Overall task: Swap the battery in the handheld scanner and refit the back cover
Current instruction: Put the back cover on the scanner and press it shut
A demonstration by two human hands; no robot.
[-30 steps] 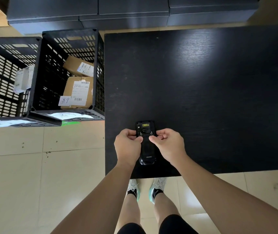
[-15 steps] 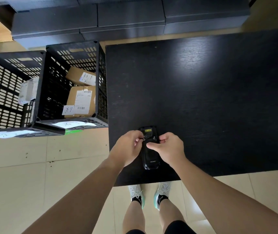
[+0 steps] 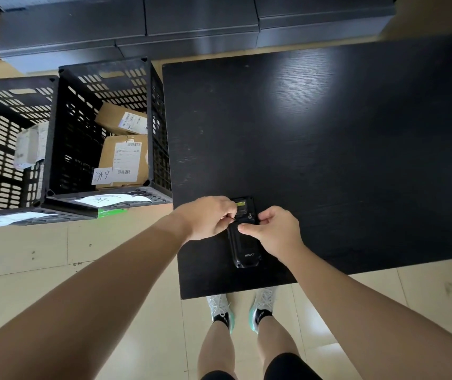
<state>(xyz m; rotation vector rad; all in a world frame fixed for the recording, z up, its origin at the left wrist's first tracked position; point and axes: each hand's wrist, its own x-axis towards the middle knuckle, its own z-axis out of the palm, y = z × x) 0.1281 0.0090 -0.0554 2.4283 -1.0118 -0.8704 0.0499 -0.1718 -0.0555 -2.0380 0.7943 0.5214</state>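
Scanner position: the handheld scanner (image 3: 244, 242) lies back-up on the black surface (image 3: 329, 146), directly between the two grips and touching both.
Long axis: it runs straight away from the person; the logo end is nearest them and the yellow-labelled end farthest.
Left grip: the left hand (image 3: 208, 216) is curled, its fingertips pinched together at the scanner's left edge, just below the yellow label. It appears to press or turn a small latch there; what lies under the fingers is hidden.
Right grip: the right hand (image 3: 276, 231) is curled too, thumb and forefinger closed against the scanner's right edge, level with a small latch on the back. It looks like a steadying hold, not a lift.
Nearer hand: both are equally close, one on each side of the far half.
Back cover: the back cover (image 3: 242, 246) seems to be seated on the body; I cannot tell whether it is locked.
Step in hand: probably working the two latches, either freeing or securing the cover.
Edges: the near edge of the surface sits just behind the logo end, and the left edge is close beside the left grip.
Open room: beyond and to the right of the grips the surface is bare and wide.
Beyond the left edge: black crates (image 3: 104, 127) holding cardboard parcels (image 3: 123, 160) stand on the floor.
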